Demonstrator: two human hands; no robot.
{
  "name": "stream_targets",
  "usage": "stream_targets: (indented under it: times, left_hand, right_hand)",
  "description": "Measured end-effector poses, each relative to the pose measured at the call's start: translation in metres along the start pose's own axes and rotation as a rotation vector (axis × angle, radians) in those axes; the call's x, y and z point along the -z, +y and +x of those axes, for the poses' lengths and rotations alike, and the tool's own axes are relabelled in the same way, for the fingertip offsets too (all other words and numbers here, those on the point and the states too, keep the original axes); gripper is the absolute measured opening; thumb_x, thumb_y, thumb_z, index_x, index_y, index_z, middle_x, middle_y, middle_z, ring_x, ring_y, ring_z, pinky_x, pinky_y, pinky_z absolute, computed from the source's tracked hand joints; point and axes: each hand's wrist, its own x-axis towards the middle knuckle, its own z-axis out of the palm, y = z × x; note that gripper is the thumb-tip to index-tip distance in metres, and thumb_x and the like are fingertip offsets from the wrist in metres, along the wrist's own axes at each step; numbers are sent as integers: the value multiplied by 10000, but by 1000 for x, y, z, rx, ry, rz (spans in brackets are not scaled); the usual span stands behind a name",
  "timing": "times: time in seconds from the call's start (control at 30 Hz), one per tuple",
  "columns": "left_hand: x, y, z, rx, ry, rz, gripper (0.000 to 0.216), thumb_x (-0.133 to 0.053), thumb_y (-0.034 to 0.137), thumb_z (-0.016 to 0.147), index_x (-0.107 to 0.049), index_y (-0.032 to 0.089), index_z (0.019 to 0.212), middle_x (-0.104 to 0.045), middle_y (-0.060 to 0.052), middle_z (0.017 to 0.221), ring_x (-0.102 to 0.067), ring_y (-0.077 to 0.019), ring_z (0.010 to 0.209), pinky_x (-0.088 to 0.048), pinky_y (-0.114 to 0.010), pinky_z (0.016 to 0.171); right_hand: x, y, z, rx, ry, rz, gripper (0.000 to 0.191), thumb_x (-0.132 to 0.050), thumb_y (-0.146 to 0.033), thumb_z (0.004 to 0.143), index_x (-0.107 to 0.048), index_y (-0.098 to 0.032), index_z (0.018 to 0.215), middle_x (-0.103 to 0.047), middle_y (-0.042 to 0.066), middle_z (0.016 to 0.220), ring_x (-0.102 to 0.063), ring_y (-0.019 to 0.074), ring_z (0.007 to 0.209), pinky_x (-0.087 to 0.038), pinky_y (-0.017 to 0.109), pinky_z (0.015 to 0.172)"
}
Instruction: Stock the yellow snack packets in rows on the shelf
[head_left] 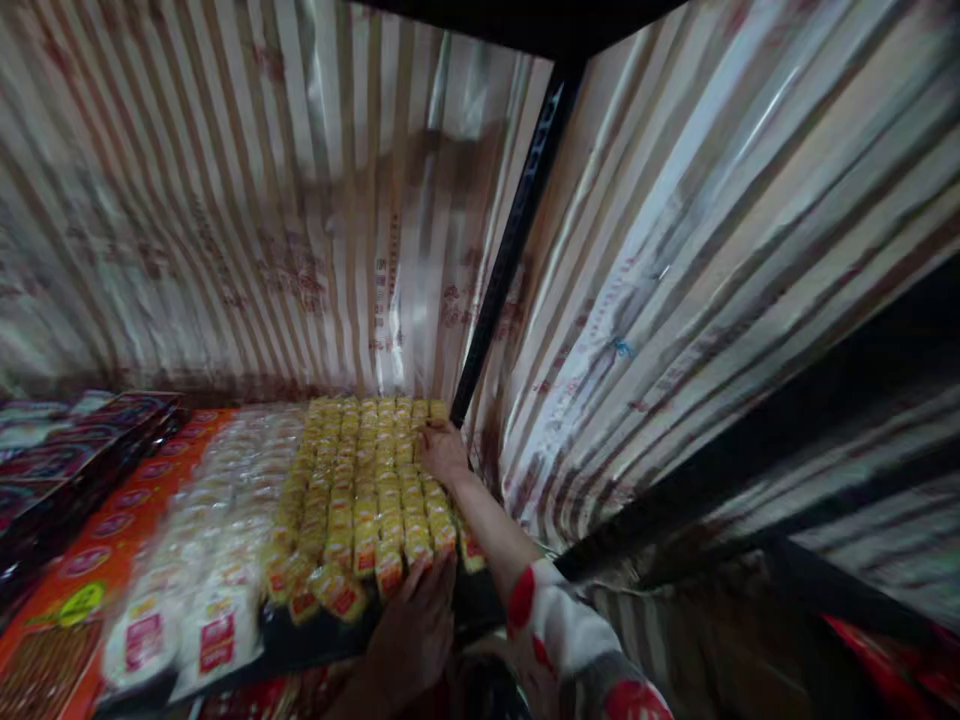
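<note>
Apparently the yellow-wrapped snack pkts [366, 490] at the shelf's [307, 642] R end are mostly in rows, front-L ends uneven, w/ R hand [444, 452] curled at back, L hand [417, 622] at front; can't tell if either's fingers grip.

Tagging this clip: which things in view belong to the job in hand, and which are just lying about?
At work:
yellow, block-shaped, plastic-wrapped packets in rows
left hand
right hand

Lying about:
white, rounded, plastic-wrapped packets
orange printed packaging
dark glossy packages
</note>
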Motion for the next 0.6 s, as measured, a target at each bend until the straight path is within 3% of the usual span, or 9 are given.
stream_targets:
  times: [0.27,0.47,0.6]
  left_hand:
    - [-2,1,5,1,36,18,449,-425,286,852,-483,103,1259,-336,-107,1428,-234,-231,1344,-20,-423,1128]
    - [0,-1,7,0,58,13,438,-429,291,849,-504,109,1240,-394,-92,1398,-270,-231,1330,-8,-423,1132]
    - [0,-1,9,-4,70,4,410,-429,289,845,-547,108,1194,-436,-96,1370,-292,-237,1319,0,-433,1130]
  right_hand:
    - [9,-6,19,-96,58,-30,441,-273,-360,921,-648,-148,1013,-655,137,991,-472,246,1087,-323,357,903]
    - [-6,-13,39,-118,7,-33,454,-318,-399,900,-663,-112,970,-659,170,967,-512,266,1053,-333,382,879]
    - [-7,-9,39,-79,-5,-26,411,-342,-359,896,-660,-114,989,-671,141,966,-510,224,1069,-310,334,916]
